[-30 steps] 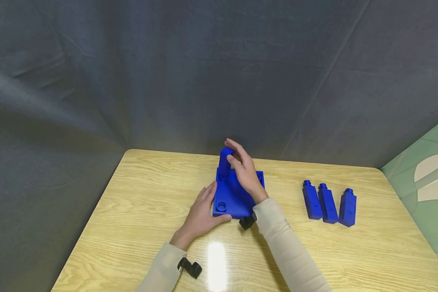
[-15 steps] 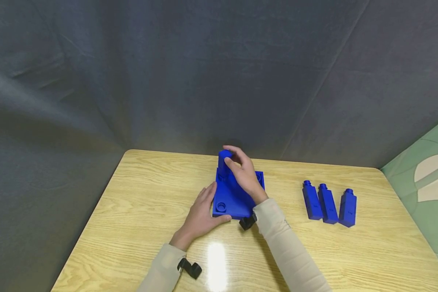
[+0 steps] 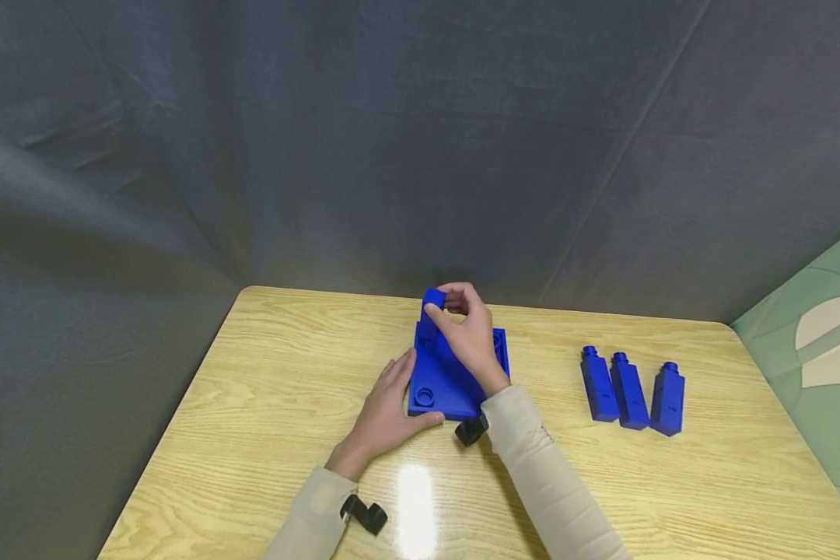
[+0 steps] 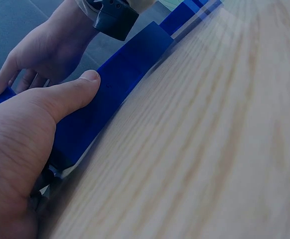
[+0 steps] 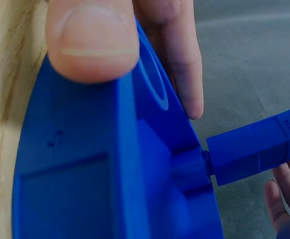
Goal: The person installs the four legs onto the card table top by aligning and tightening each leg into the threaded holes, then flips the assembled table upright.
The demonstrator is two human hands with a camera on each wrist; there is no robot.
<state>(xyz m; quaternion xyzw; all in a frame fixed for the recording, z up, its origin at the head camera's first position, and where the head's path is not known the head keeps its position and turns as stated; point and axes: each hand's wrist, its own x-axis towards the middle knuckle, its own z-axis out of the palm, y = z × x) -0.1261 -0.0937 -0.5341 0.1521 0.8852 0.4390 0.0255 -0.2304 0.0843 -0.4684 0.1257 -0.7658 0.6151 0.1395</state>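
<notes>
In the head view, a dark grey curtain [image 3: 182, 155] runs from 9 o'clock round past 12, behind a wood-grained table [image 3: 252, 389]. A black wrist mount [image 3: 365, 515] sits at the cuff of a pale sleeve [image 3: 315, 513]. Beyond it the left hand [image 3: 383, 412] rests at the 8 o'clock corner of a blue base [image 3: 455, 385], fingers fairly straight along its left side, thumb pressed against its near wall. The base lies on the table, with a round socket [image 3: 424, 397] at its 7 o'clock corner. At its 11 o'clock corner a blue post [image 3: 430, 311] stands roughly upright; in the right wrist view its narrow neck shows just where it meets the corner collar [image 5: 191, 169]. The right hand [image 3: 470, 334] reaches over from 5 o'clock and pinches this post near its top. Well apart at 3 o'clock lie three loose posts [image 3: 630, 397], necks toward 12. A green patterned panel [image 3: 812, 389] fills the right edge.
</notes>
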